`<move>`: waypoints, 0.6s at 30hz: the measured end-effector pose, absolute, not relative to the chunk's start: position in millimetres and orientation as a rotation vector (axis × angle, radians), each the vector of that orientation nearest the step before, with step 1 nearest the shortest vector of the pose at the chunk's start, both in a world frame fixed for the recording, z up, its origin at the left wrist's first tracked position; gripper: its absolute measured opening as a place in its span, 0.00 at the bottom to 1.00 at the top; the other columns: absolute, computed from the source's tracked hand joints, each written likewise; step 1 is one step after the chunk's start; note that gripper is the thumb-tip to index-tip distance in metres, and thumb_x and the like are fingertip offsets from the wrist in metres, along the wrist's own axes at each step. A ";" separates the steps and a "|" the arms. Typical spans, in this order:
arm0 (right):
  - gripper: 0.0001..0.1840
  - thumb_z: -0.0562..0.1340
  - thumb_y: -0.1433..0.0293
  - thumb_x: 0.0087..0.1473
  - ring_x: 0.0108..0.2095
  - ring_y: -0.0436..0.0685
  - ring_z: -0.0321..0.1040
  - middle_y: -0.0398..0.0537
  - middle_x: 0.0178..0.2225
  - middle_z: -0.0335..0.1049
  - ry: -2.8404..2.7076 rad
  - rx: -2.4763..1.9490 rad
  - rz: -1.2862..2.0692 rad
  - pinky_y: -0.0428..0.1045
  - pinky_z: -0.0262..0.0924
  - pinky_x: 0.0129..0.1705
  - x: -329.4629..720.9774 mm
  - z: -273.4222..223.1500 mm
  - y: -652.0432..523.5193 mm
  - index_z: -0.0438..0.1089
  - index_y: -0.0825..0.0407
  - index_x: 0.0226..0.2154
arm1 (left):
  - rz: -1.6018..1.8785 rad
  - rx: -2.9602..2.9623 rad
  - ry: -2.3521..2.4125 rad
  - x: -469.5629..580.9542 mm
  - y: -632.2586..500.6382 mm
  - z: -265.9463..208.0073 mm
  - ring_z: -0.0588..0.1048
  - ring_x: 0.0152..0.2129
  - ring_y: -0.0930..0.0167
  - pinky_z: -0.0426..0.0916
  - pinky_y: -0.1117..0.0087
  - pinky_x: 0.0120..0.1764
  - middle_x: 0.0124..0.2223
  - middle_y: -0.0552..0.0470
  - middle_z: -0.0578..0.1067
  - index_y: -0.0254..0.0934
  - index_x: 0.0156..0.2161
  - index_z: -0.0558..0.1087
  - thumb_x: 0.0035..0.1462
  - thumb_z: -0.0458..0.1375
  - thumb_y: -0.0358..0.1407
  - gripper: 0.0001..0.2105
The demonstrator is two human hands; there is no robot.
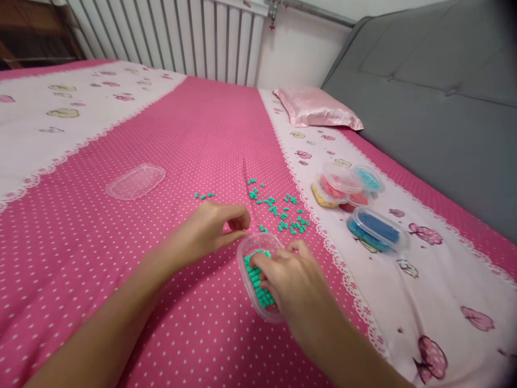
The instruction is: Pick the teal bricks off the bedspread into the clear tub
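Observation:
A clear plastic container (247, 293) rests on the pink bedspread, with small green tube-shaped pieces (258, 283) lined up in rows inside it. My right hand (293, 275) reaches over its right side, fingers bent and tips down among those pieces; whatever they pinch is hidden. Just beyond the container's far left rim, my left hand (216, 226) is curled, its thumb and fingertips drawn close together. Anything between those tips is too small to make out. Loose green pieces (274, 207) lie scattered past the container, with a few more left of them.
A clear lid (136, 181) lies on the bedspread at left. To the right stand a container of blue pieces (377, 229) and a group of containers with red, yellow and light blue contents (343, 186). Farther back are a pink pillow (317, 108), grey headboard (436, 97) and white radiator (181, 37).

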State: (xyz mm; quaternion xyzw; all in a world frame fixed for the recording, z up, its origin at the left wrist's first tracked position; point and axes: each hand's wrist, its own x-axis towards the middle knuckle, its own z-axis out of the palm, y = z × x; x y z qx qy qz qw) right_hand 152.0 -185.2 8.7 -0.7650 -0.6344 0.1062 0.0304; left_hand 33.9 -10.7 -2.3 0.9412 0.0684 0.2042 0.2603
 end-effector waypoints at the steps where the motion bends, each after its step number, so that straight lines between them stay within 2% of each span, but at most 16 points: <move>1: 0.08 0.66 0.75 0.54 0.32 0.57 0.67 0.42 0.30 0.77 -1.956 -2.356 0.326 0.52 0.42 0.40 152.2 8.1 -184.9 0.74 0.46 0.35 | 0.543 2.552 0.186 34.0 -10.8 -2.5 0.74 0.26 0.79 0.65 0.78 0.32 0.29 0.58 0.77 0.35 0.34 0.74 0.60 0.63 0.32 0.04; 11: 0.08 0.63 0.76 0.54 0.34 0.58 0.67 0.44 0.31 0.78 -1.990 -2.399 0.357 0.53 0.40 0.40 150.5 8.3 -180.8 0.74 0.46 0.35 | 0.535 2.560 0.168 35.1 -10.4 -1.9 0.74 0.25 0.79 0.65 0.78 0.31 0.29 0.58 0.77 0.34 0.34 0.75 0.60 0.63 0.31 0.03; 18: 0.09 0.61 0.78 0.53 0.32 0.55 0.67 0.43 0.30 0.79 -2.034 -2.381 0.361 0.54 0.40 0.39 150.6 9.0 -178.7 0.73 0.48 0.33 | 0.512 2.555 0.185 34.6 -10.6 -2.3 0.74 0.26 0.78 0.65 0.77 0.32 0.29 0.58 0.77 0.35 0.34 0.75 0.60 0.62 0.31 0.03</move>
